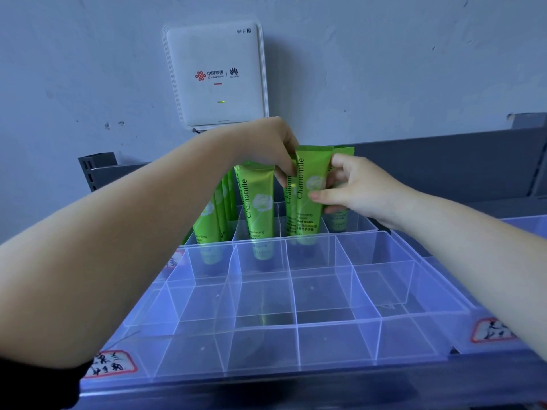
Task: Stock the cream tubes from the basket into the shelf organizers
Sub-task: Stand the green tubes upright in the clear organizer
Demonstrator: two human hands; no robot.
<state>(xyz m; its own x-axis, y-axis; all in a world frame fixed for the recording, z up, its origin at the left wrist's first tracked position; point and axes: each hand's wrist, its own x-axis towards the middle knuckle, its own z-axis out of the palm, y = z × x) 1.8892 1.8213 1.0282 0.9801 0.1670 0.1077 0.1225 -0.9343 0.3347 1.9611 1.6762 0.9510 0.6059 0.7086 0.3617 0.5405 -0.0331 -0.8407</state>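
While both hands pinch one upright chamomile hand cream tube [310,187] — left hand [266,143] at top, right hand [352,184] at side — over back row of clear divided organizer [325,344], neighbouring back cells hold tubes [257,202]; front cells bare.

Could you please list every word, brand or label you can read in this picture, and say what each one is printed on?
"WiFi 7": top corner of the white square wall router.
"China unicom", with Chinese characters: router front.
"HUAWEI": router front, beside it.
"Chamomile": the upright green cream tubes.
"hand cream": the green tube both hands hold.
Smaller tube print: too blurred.
Red-bordered handwritten labels on the clear plastic organizer: unreadable.
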